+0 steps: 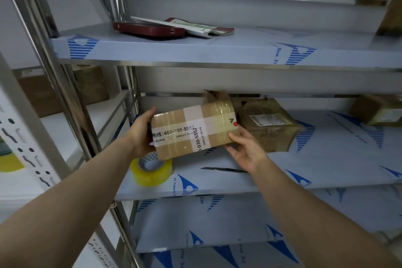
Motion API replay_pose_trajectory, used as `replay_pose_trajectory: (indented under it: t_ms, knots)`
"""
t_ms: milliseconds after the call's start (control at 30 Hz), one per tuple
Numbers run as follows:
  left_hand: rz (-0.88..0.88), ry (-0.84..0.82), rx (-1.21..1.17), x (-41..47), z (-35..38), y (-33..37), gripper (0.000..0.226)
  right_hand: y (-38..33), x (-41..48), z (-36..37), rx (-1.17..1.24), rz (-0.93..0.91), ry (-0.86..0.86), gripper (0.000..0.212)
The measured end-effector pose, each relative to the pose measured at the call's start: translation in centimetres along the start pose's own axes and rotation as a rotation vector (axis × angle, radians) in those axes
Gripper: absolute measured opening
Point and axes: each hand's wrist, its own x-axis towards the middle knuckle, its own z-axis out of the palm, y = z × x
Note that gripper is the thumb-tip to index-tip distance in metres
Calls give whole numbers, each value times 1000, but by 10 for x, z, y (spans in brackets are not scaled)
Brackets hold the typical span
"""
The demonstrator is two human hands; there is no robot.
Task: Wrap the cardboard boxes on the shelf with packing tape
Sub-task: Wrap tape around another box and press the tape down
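Arms both reach in from the near side, left one coming up from the lower left, right one from the lower right, and they meet on one small cardboard box (191,130). Left hand (141,135) is clamped on the box's left end, thumb hooked over the top edge; the other fingers are tucked behind the box so I can't tell how they sit. Right hand (245,150) cups the near right corner from below, thumb pressed on the front face, fingers curled under the bottom edge.

The box is tilted, right end a bit higher, held just over the middle shelf (326,159). It's got white printed tape crossing it plus clear tape at the right end. A yellowish packing tape roll (152,172) sits flat on the shelf right beneath the box's left end. A box cutter (226,169) lies on the shelf under the right wrist. A second, crumpled box (267,124) sits just behind to the right.
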Motion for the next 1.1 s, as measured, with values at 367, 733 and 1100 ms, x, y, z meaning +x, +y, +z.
replay_pose_trajectory:
  t_ms: [367, 733, 1100]
  knots:
    - [203, 27, 66, -3, -1, 6, 54, -10, 5, -7, -393, 71, 150, 111]
    - [285, 66, 91, -5, 24, 9, 56, 2, 0, -17, -205, 184, 249, 96]
    - [281, 176, 62, 3, 22, -6, 33, 5, -8, -14, -292, 84, 236, 46]
